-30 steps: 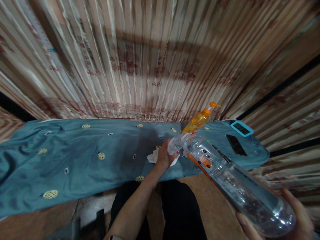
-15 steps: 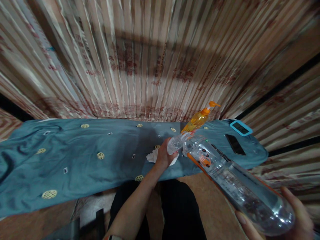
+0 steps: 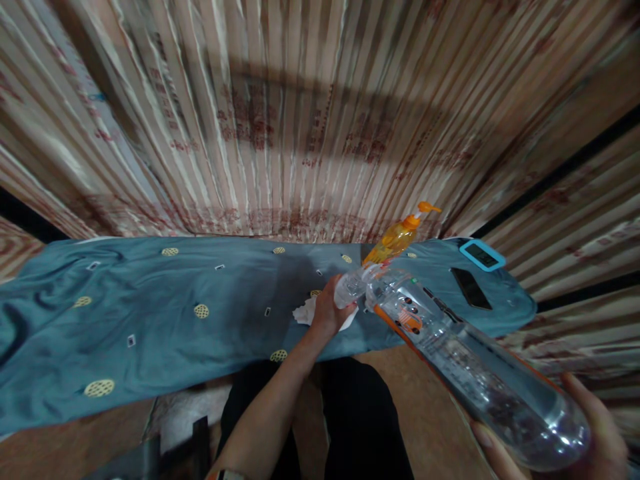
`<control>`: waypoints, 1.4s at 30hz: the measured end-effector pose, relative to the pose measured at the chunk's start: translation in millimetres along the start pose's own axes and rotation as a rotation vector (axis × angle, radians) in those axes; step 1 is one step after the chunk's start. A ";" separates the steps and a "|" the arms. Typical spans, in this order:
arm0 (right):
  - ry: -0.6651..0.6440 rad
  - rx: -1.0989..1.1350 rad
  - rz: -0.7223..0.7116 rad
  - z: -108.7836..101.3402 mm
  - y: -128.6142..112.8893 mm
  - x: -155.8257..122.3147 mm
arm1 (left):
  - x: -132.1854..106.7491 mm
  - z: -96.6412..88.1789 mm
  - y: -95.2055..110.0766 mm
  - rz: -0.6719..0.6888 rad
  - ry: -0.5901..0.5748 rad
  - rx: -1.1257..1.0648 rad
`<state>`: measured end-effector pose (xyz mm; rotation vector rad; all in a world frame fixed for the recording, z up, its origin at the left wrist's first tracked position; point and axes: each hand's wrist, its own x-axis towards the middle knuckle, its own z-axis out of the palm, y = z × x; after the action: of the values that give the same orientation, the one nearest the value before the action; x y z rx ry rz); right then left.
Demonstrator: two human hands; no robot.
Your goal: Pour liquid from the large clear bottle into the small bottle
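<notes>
My left hand (image 3: 329, 312) is closed around a small clear cup (image 3: 351, 285), which is held against the mouth of a large clear water bottle (image 3: 475, 363). Tilted with its mouth down to the left, the bottle carries an orange strip, a dark clip and a cartoon face. My right hand (image 3: 595, 427) grips the bottle's base at the lower right; part of its fingers is hidden behind it. Under my left hand lies a crumpled white tissue (image 3: 306, 313). Just behind the cup stands a pump bottle (image 3: 393, 241) of orange-yellow liquid.
A teal patterned cloth (image 3: 165, 287) covers the table. At its right end lie a black phone (image 3: 471, 289) and a blue-framed digital timer (image 3: 483, 255). Pleated curtains (image 3: 300, 133) hang behind and on the right. A dark object (image 3: 150, 457) is on the floor, lower left.
</notes>
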<state>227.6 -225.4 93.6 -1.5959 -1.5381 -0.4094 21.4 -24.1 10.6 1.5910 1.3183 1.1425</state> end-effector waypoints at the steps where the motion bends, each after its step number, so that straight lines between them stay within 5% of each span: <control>1: 0.001 0.011 0.031 0.3 -1.2 -0.5 | 0.1 0.4 -0.6 0.001 0.000 -0.003; 30: 0.003 0.038 0.164 0.5 11.4 -12.2 | 0.8 3.0 -7.6 0.018 0.021 -0.046; 42: 0.010 0.047 0.150 2.2 -2.5 -7.4 | 1.6 2.1 -4.2 0.010 -0.004 -0.021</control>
<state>223.2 -228.9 87.7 -1.6565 -1.3994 -0.2960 22.2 -21.8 6.2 1.5857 1.2937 1.1553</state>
